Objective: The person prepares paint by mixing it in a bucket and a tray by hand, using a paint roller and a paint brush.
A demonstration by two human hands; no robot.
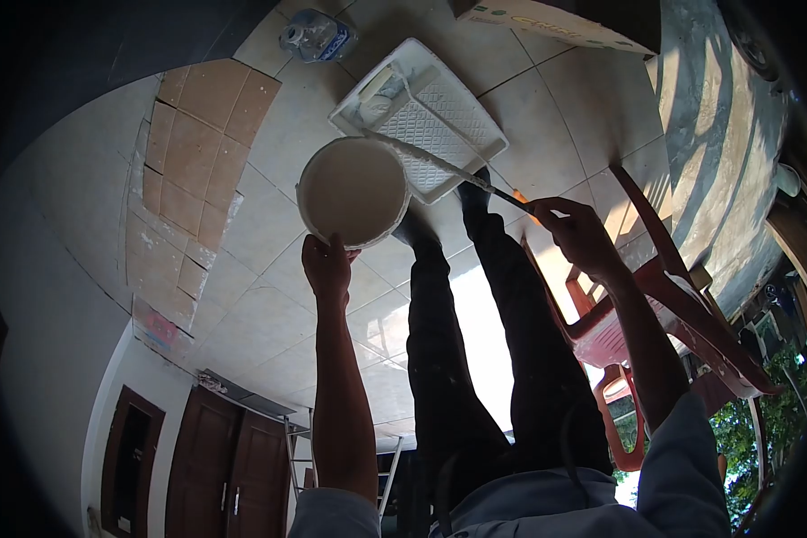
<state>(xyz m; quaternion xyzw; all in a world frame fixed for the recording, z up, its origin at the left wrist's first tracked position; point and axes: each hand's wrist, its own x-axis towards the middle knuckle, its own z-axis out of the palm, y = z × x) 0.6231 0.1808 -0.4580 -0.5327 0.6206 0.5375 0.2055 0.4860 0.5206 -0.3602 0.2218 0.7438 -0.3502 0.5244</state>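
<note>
Near the middle of the head view, my left hand [329, 267] grips the lower rim of a round bucket [354, 193] with pale, whitish contents. My right hand [578, 235] is closed around the end of a long thin stick [462, 172], which looks coated with pale paint. The stick's far end reaches the bucket's upper right rim. Just beyond the bucket, a white paint tray [453, 112] with a textured ramp lies on the tiled floor. A roller [378, 90] with a wire frame rests inside the tray.
A clear plastic bottle [316, 38] stands beyond the tray at the upper left. A cardboard box [560, 22] is at the top. Red plastic chairs [663, 300] stand at my right. Brown cardboard sheets [193, 134] lie at the left, and a ladder [390, 475] is at the bottom.
</note>
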